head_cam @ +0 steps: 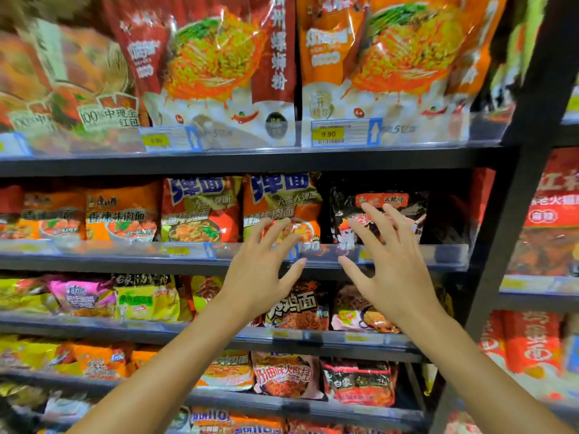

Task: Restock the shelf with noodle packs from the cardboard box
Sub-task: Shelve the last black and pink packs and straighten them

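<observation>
- Left hand [263, 274] and right hand [388, 267] reach toward the second shelf [125, 261], each grip spread wide, holding nothing.
- Fingers hover before an orange noodle pack [282, 202] and a black noodle pack [376, 198] behind the clear shelf lip.
- Yellow price tag [328, 134] above reads 9.90.
- Dark post [513, 183] bounds the right side.

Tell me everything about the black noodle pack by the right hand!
The black noodle pack is a shiny, crinkly plastic bag, dark with a red label near its top and red and white print lower down. It stands upright at the right end of the second shelf, behind the clear front rail, beside an orange pack. The right hand, fingers spread, is in front of it; whether the fingertips touch it is unclear.
</observation>
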The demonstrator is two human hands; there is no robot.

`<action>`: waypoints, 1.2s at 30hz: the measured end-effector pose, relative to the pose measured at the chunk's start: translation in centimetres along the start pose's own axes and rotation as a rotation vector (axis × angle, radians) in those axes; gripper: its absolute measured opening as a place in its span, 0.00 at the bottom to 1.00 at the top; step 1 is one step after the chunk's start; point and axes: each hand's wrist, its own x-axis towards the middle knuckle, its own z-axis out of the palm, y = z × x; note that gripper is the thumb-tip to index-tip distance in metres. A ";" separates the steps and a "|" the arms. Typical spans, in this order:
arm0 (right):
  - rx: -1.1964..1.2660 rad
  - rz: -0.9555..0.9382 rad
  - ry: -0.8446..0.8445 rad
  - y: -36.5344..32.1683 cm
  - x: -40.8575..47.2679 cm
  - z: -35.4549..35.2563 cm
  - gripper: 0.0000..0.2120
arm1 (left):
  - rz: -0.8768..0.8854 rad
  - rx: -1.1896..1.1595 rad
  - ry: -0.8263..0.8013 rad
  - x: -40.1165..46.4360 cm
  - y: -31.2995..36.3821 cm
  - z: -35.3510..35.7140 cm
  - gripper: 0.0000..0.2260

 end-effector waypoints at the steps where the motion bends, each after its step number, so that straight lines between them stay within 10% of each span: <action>1: 0.037 -0.045 0.019 -0.7 0.1 0.2 0.27 | 0.002 -0.024 0.017 -0.4 -0.6 -0.4 0.23; 20: -0.018 -0.074 -0.233 -27.8 6.9 11.8 0.30 | -0.015 0.063 0.063 -9.4 -32.6 -5.4 0.24; 36: -0.041 -0.039 -0.284 -35.2 9.3 11.6 0.29 | 0.116 -0.106 0.014 -10.2 -36.4 -5.8 0.26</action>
